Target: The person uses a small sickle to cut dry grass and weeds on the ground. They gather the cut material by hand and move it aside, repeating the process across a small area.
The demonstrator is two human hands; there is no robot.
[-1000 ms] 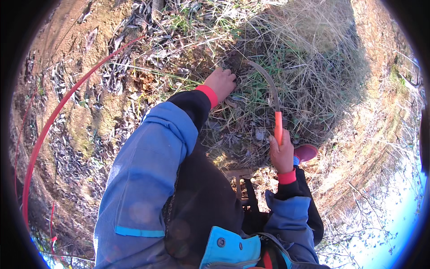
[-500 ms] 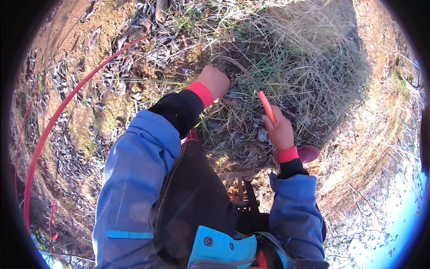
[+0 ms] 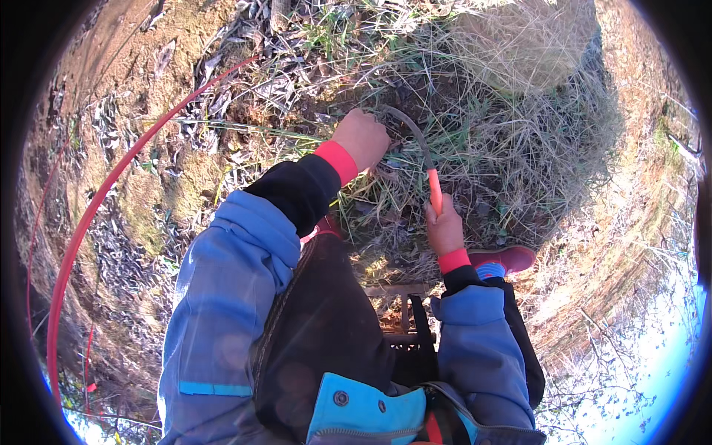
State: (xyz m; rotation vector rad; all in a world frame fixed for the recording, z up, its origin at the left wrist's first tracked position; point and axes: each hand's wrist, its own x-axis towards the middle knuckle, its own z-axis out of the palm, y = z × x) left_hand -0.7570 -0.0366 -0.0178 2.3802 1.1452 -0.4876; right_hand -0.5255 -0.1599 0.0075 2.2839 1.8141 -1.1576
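Observation:
My right hand (image 3: 445,226) is closed round the orange handle of a sickle (image 3: 435,191). Its curved, dull grey blade rises from the handle and bends left, so the tip comes close to my left fist. My left hand (image 3: 361,139) is closed, knuckles up, low over the weeds. Long green grass blades (image 3: 259,130) run out from its left side, and its fingers seem to grip them; the fist hides the exact hold. Right of the sickle lies a thick mat of green and dry grass (image 3: 512,148).
A red, bowed strip (image 3: 96,200) arches along the left. Dry leaves (image 3: 111,245) cover the soil there. My pink shoe (image 3: 512,259) stands right of the right wrist, on the edge of the grass. A low frame-like thing (image 3: 404,311) shows between my legs.
My right hand has drawn back toward me and slightly left, and the sickle has swung more upright, its tip shifting right. My left fist has moved slightly right, still closed.

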